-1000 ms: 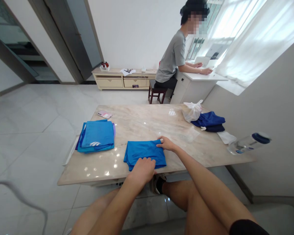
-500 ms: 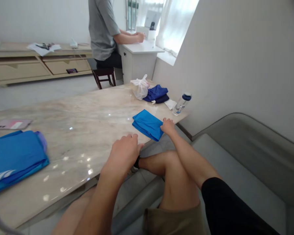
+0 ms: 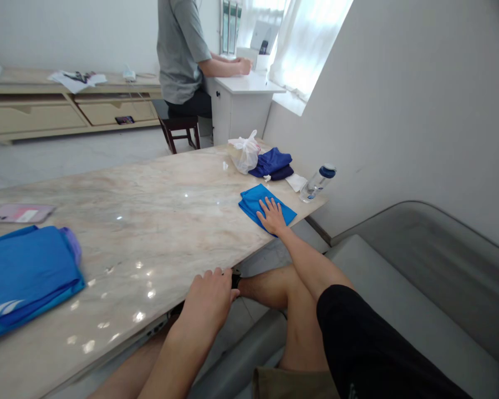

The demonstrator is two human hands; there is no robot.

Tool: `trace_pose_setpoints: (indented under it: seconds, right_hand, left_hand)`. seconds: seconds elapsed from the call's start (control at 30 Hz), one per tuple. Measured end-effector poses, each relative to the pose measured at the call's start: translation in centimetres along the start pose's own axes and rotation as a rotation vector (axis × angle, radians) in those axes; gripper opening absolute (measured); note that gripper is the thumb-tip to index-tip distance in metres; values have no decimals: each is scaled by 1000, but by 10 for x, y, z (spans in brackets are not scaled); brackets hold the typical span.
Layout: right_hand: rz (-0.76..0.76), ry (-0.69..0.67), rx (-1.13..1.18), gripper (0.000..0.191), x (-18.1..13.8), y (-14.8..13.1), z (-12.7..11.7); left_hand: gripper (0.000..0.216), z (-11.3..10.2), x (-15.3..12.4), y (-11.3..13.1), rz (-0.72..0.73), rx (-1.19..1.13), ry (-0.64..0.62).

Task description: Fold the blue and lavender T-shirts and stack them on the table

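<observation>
My right hand (image 3: 272, 216) lies flat on a small folded blue cloth (image 3: 253, 197), with its fingers spread over the top. That cloth rests near the right end of the marble-patterned table (image 3: 149, 188). At the table's front edge is my left hand (image 3: 211, 292), holding nothing, its fingers loosely bent and the thumb apart. On the left side of the table lies a larger folded blue garment (image 3: 29, 271) with white stripes and a purple edge showing behind it.
Behind the cloth are a white plastic bag (image 3: 244, 154), a dark blue cloth bundle (image 3: 273, 162), a white tissue (image 3: 296, 182) and a clear bottle (image 3: 317, 184). A phone (image 3: 20, 213) lies far left. A person (image 3: 181, 55) sits at a white cabinet (image 3: 243, 111).
My right hand has moved from the small cloth's right edge onto its top and spread flat. My left hand has dropped lower, to the table's edge. The view has shifted slightly.
</observation>
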State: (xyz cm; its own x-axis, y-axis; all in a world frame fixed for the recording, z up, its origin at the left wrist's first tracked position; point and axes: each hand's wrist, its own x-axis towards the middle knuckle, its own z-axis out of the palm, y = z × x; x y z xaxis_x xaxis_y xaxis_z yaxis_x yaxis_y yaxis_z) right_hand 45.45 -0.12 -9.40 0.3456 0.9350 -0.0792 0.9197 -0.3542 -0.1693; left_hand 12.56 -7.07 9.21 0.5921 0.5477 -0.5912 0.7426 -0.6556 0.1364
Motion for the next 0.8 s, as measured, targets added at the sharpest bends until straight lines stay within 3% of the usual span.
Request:
trace_pose_setpoints:
  seconds: [0.1,0.23,0.43,0.53,0.67,0.8]
  right_hand:
    - [-25,28,-8,69,1,-11,-23]
    - [-159,21,82,57,-18,-59,-62]
    - [-488,-372,275,37,-64,-137,-95]
    - [-553,-334,301,41,-68,-174,-99]
    - [-720,-225,439,43,-79,-225,-102]
    - [-831,-239,379,43,-88,-257,-95]
  left_hand:
    - [36,-1,-8,-15,-79,14,82]
    - [38,-11,-23,-22,-122,30,160]
    - [46,-18,-49,-19,-216,-105,336]
    - [44,-6,-56,-43,-330,-180,437]
    - [38,24,-80,-83,-592,-195,424]
    - [39,61,-105,-105,-763,-289,457]
